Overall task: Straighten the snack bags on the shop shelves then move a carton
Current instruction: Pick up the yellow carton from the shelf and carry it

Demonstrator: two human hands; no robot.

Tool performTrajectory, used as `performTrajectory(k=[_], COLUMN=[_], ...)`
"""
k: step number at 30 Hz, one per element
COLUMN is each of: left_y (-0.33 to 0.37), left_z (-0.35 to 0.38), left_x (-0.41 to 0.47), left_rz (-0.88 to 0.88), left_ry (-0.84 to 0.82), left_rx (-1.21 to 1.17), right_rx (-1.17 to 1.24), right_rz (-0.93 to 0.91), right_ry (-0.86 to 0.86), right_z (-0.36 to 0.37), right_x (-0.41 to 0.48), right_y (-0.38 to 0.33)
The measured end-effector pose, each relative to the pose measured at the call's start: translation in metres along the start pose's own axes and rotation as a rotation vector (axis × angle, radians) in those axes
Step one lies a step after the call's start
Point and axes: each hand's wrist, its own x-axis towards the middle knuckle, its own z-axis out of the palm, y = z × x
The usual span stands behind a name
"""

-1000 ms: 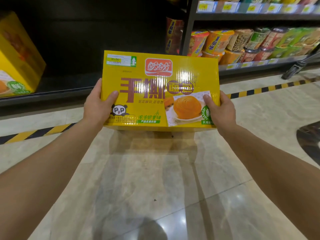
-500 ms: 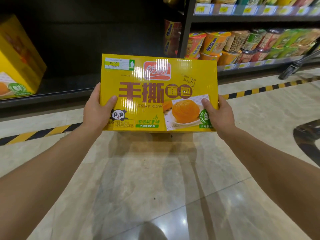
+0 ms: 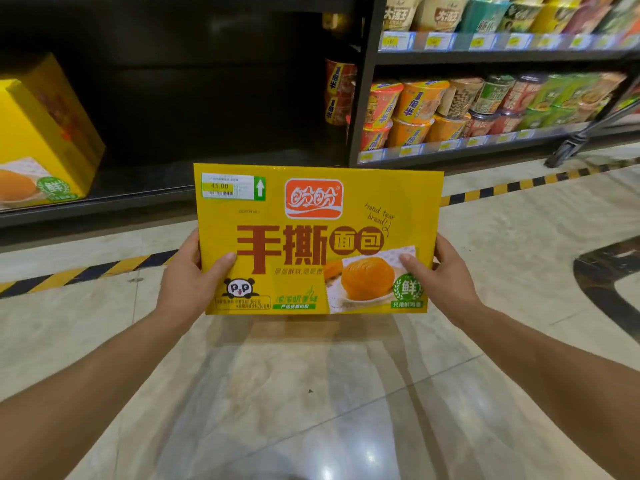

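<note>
A flat yellow carton [image 3: 311, 216] of hand-tear bread is held out in front of me above the floor, its printed face towards me. My left hand [image 3: 188, 285] grips its left edge with the thumb on the front. My right hand [image 3: 440, 282] grips the right edge the same way. The carton hangs in front of a dark, low shelf [image 3: 145, 195]. A second yellow carton [image 3: 41, 133] of the same kind stands on that shelf at the far left.
To the right, a black rack [image 3: 485, 57] holds rows of instant-noodle cups [image 3: 419, 105] with price tags. A yellow-and-black striped line [image 3: 104, 270] runs along the glossy tiled floor. A dark slanted leg [image 3: 568, 150] rests on the floor at right.
The carton and both hands now sit lower and closer in the view, and the shelves appear higher, with the upper row of cups in sight. The grip is unchanged.
</note>
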Motion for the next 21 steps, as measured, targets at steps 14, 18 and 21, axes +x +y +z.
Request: performTrajectory(k=[14,18,21], left_y=[-0.052,-0.064,-0.066], left_z=[-0.013,-0.009,-0.007], left_x=[-0.067,-0.076,-0.079], left_rz=[-0.14,-0.172,-0.17], left_ry=[-0.123,-0.103,-0.114], left_rx=[0.361,0.38,0.387], right_rx=[-0.314,-0.366,-0.375], right_rz=[0.225,0.204,0.208], right_ry=[-0.121,-0.145,-0.175], right_z=[-0.003,-0.002,-0.003], right_x=[-0.069,-0.077,-0.078], right_y=[0.046,0.055,0.056])
